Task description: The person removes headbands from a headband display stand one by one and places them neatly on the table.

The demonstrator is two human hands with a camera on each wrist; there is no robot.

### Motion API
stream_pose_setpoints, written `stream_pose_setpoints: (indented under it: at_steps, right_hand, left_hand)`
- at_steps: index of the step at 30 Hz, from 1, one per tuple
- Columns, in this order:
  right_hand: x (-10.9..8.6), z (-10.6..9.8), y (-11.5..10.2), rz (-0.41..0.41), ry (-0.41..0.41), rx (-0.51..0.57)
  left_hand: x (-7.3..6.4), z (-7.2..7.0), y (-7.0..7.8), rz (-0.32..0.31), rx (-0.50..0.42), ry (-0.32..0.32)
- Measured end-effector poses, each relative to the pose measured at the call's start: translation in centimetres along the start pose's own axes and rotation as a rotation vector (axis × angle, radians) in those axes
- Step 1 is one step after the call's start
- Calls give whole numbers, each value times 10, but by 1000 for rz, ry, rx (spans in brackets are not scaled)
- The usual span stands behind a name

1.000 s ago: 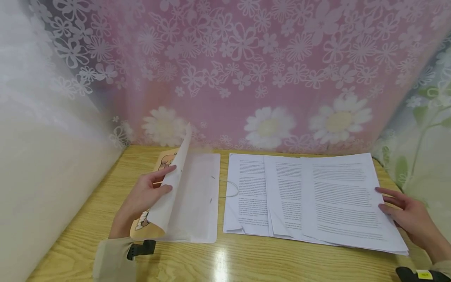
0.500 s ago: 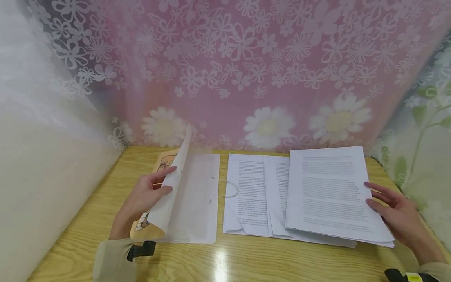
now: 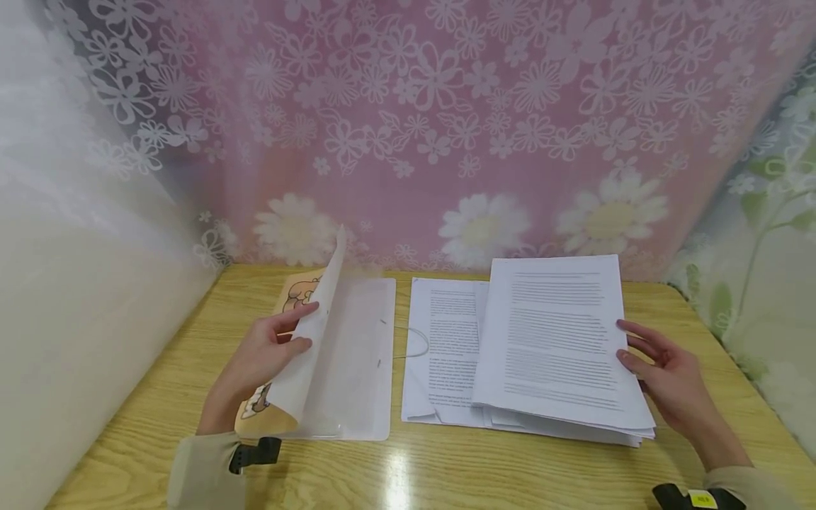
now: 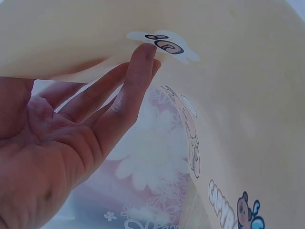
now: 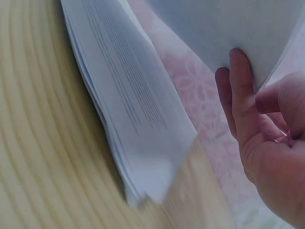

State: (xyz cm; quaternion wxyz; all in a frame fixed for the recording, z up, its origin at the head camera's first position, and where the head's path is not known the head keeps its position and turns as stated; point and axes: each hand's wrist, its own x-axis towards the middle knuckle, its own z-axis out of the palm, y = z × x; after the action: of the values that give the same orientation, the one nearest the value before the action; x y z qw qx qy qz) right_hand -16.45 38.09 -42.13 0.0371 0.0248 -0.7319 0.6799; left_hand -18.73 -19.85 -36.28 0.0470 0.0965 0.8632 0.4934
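Observation:
In the head view my left hand holds the raised cover of a folder on the table's left half. The left wrist view shows fingertips touching the cover's cream side with cartoon prints. My right hand grips a stack of printed sheets by its right edge, thumb on the upper face. That stack is tilted and overlaps other printed papers lying to its left and beneath. The right wrist view shows the sheet between thumb and fingers, with layered papers lying below.
A thin pale cord loop runs from the folder's right edge onto the papers. The wooden table meets a pink flowered curtain at the back. Pale sheets hang at both sides.
My right hand has moved left with its stack, raising it and covering more of the papers underneath. The left hand and the folder cover have stayed where they were.

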Motion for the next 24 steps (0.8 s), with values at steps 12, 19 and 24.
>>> stream_pose_setpoints:
  at_steps: [12,19,24]
  right_hand:
    - [5,46,-9,56,17,-125]
    - [8,71,-13,65,13,-164]
    - [13,85,-13,76,-9,-131]
  left_hand:
    - [1,1,0,-13,3,2]
    - [0,3,-2,-16,25,0]
    - [1,3,-2,-3,21,2]
